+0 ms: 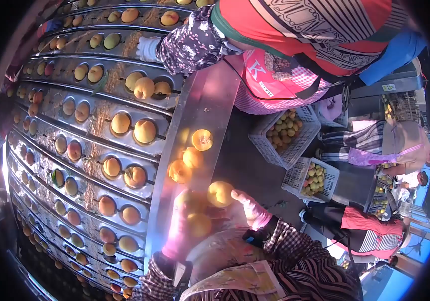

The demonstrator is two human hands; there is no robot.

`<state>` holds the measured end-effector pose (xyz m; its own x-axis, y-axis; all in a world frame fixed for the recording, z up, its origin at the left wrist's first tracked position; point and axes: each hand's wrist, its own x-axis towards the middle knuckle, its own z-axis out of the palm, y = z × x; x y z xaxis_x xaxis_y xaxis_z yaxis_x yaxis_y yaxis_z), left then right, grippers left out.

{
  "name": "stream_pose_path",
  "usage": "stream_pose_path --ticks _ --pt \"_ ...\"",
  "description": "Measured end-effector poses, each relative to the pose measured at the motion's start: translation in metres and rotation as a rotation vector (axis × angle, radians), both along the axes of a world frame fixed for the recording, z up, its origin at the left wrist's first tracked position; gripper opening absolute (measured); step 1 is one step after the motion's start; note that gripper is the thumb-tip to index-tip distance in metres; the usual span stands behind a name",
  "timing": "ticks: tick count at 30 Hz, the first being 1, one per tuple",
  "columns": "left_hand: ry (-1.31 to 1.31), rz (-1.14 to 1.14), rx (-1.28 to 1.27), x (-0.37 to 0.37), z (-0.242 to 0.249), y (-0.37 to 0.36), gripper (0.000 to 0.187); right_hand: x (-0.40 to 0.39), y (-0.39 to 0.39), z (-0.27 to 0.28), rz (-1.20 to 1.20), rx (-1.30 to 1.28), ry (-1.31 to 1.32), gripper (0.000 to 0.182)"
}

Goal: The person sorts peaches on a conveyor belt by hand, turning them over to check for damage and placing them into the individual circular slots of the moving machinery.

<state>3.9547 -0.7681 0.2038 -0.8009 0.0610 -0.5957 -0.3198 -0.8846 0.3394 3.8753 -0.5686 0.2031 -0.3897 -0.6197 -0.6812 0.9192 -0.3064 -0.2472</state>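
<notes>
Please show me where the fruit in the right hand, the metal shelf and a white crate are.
Fruit (pixel 220 193), head view, its middle.
Metal shelf (pixel 210 100), head view, bare upper part.
White crate (pixel 295 150), head view, front wall.

Sunlit sorting conveyor (crates beside)

Fruit packing/sorting plant: long conveyor w/ rows of cups each carrying an apricot, plastic crates of fruit on the right, aproned workers alongside.

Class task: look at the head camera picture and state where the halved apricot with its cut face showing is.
The halved apricot lies on the shiny metal ledge, centre of view, just above two whole apricots, beside the cupped conveyor.
</notes>
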Motion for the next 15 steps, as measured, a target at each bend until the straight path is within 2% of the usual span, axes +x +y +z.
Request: stream_pose_path --ticks 1,2,3,4,6,7,8,9,10,11,13,15 --pt "0.046 -0.055 0.074 -0.018 0.002 0.018 0.056 -0.002 0.015 0.01 -0.073 -0.021 -0.021 0.062" --pt "0.091 -0.114 0.143 -0.036 0.004 0.036 0.056 -0.006 0.024 0.022 -0.152 0.1 0.142 0.062" --pt "0.203 -0.254 0.224 -0.056 -0.009 0.058 0.059 -0.011 0.04 0.031 -0.271 0.162 0.175 0.064" --pt "0.175 -0.261 0.054 -0.074 -0.008 0.094 0.061 -0.01 0.071 0.022 -0.384 0.184 0.194 0.063" --pt "0.119 -0.482 -0.415 -0.113 -0.021 0.168 0.08 -0.019 0.112 0.026 -0.566 0.287 0.267 0.068" --pt "0.147 -0.493 -0.41 -0.123 -0.025 0.202 0.086 -0.022 0.14 0.017 -0.661 0.339 0.205 0.072" --pt "0.205 -0.393 -0.478 -0.127 -0.051 0.254 0.089 -0.024 0.166 0.008 -0.757 0.393 0.147 0.075" --pt "0.172 -0.489 -0.425 -0.134 -0.033 0.243 0.09 -0.016 0.197 -0.008 -0.713 0.608 0.113 0.076" --pt "0.14 -0.587 -0.375 -0.141 -0.014 0.23 0.091 -0.02 0.189 -0.004 -0.68 0.767 0.104 0.078" --pt "0.186 -0.723 -0.099 -0.153 0.014 0.181 0.091 -0.019 0.176 0.002 -0.417 0.806 0.23 0.089" --pt "0.233 -0.702 -0.009 -0.144 -0.008 0.163 0.08 -0.023 0.14 -0.003 -0.285 0.872 0.23 0.08" --pt "0.323 -0.467 -0.054 -0.128 -0.036 0.134 0.069 -0.029 0.119 -0.024 -0.125 0.877 0.263 0.068"
